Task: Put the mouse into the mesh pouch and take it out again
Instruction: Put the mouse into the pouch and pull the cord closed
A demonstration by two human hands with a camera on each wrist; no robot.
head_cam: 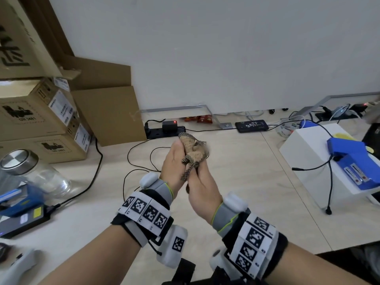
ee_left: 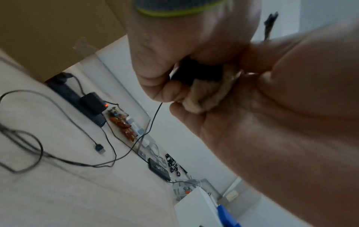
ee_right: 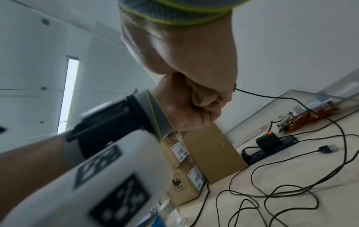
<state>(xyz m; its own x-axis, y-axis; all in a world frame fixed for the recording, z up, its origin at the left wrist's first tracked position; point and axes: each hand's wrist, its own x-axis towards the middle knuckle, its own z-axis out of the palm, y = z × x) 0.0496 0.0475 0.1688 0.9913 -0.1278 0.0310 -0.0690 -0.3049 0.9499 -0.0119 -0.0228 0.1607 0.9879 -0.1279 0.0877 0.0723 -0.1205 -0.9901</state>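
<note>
Both hands are raised above the table [head_cam: 246, 182], close together. The tan mesh pouch [head_cam: 192, 149] with its braided drawstring [head_cam: 188, 171] is bunched between them. My left hand [head_cam: 176, 153] grips the pouch [ee_left: 205, 98] from the left. My right hand [head_cam: 200, 171] curls round the black mouse [ee_left: 194, 72] right at the pouch. Most of the mouse is hidden by fingers and fabric. Its thin black cable [ee_left: 153, 122] hangs from the right hand [ee_right: 213, 86] down to the table, ending in a loose USB plug [ee_right: 328, 148].
Cardboard boxes [head_cam: 41, 120] are stacked at the left, with a glass jar [head_cam: 30, 171] in front of them. A black power strip [head_cam: 164, 130] lies by the wall. A white box with a blue device [head_cam: 349, 161] stands at the right. Cable loops [head_cam: 139, 157] lie under the hands.
</note>
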